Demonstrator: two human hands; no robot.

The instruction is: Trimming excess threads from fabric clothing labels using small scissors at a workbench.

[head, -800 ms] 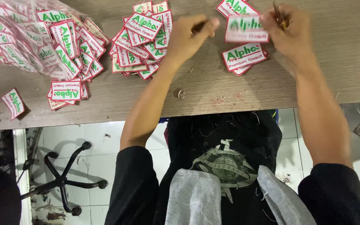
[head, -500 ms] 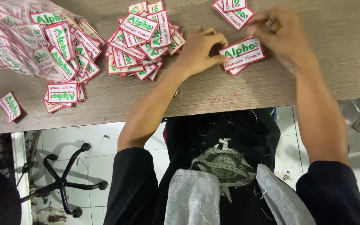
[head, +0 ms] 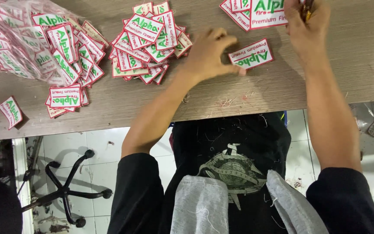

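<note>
Since the earlier frame, your left hand [head: 208, 54] has spread, fingertips just beside one patch [head: 251, 54] lying mid-desk [head: 247, 93]; your right hand [head: 306, 24], at the far edge, pinches a small tool [head: 306, 11], suggesting trimming resumes.

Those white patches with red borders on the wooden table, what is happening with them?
A person sits at a wooden table sorting white embroidered patches with red borders and green lettering. The left hand rests spread on the table, its fingertips touching a single patch. The right hand holds a small dark tool, hard to identify, beside another patch at the top edge. A loose pile of patches lies to the left, and a clear plastic bag full of them sits further left.
</note>
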